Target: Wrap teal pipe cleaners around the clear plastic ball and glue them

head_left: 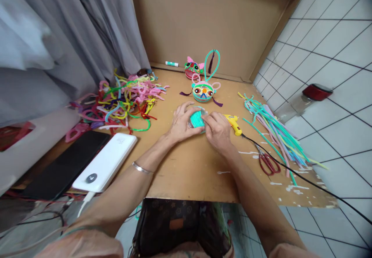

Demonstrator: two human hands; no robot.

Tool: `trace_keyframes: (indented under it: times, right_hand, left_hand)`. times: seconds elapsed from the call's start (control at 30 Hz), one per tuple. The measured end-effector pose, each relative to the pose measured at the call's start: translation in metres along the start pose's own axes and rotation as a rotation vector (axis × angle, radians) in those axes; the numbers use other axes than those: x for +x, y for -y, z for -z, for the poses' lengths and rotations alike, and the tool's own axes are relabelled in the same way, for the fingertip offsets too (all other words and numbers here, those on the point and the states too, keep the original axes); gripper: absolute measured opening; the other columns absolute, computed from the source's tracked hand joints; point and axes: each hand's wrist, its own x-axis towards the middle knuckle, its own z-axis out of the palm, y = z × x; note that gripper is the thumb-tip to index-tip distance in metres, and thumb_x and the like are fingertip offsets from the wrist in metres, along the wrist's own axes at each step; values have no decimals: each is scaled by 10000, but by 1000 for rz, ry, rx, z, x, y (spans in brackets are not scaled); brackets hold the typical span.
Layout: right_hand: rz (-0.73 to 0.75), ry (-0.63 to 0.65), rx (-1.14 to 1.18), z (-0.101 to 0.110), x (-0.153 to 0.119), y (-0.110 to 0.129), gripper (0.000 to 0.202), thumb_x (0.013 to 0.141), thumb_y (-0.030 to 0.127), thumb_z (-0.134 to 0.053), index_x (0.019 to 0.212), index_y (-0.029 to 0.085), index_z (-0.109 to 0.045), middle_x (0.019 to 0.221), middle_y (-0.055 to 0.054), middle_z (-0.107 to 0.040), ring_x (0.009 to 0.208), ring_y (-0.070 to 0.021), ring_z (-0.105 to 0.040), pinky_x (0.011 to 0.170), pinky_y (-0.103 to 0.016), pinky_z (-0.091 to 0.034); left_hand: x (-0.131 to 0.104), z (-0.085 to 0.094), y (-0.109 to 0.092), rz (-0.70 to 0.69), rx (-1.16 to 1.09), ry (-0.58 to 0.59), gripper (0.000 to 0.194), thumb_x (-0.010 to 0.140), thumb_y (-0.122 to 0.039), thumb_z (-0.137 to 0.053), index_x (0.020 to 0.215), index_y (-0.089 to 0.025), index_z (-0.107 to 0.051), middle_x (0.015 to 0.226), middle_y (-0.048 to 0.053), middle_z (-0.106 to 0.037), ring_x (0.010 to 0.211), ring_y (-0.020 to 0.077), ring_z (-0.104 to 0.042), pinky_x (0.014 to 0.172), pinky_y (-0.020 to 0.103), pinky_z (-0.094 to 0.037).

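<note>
- The left hand (184,123) is closed around the left side of a turquoise-wound round piece (197,119), thumb along its near edge, fingers over the far one
- The right hand (218,130) has its fingers curled in and pinches at the right edge of the same piece; the fingertips hide exactly what lies between them
- The round piece is between both hands, over the middle of the wooden table (188,172)
- Just beyond it sits a decorated animal head (204,92) with pink loops and purple tassels, a second pink-eared head (193,68) behind
- Right of the right hand lies a yellow glue gun (233,125), its black cord passing red-handled scissors (269,164) and a bundle of straight fuzzy stems (273,132)
- At left, a tangled heap of coloured stems (124,101) lies beyond a white power bank (107,160)
</note>
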Motion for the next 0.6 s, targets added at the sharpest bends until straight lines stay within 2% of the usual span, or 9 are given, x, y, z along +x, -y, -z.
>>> trace_keyframes:
  times: [0.17,0.27,0.47,0.6]
  right_hand:
    - [16,-16,-8,-1,-1,-1,300,953,150,-438,987,214,-729,824,-66,-635,780,-198,-523,711,-323,-385]
    - [25,-33,-13,-2,-1,-2,300,955,154,-438,979,215,-731,826,-64,-640,778,-195,-526,710,-323,-388]
    - [18,-12,6,-2,-2,-2,313,955,148,-424,1010,207,-727,835,-75,-635,798,-207,-523,722,-334,-394]
    - [45,-26,-41,-4,-3,-2,312,960,148,-421,1036,199,-720,831,-71,-634,794,-203,-520,720,-328,-390]
  left_hand:
    - [2,-2,0,-81,-27,-25,616,743,-509,-741,1257,-215,-570,1293,126,-608,1224,300,-564,1080,457,-431]
    - [2,-3,0,-80,-34,-41,646,740,-495,-737,1287,-213,-542,1275,121,-627,1192,298,-582,1062,460,-444]
    - [0,-3,1,-86,-32,-4,573,788,-527,-692,1258,-220,-580,1352,133,-578,1292,298,-532,1113,463,-421]
    - [0,-3,7,-110,-55,-17,552,809,-516,-680,1259,-212,-582,1338,136,-578,1279,294,-543,1100,460,-441]
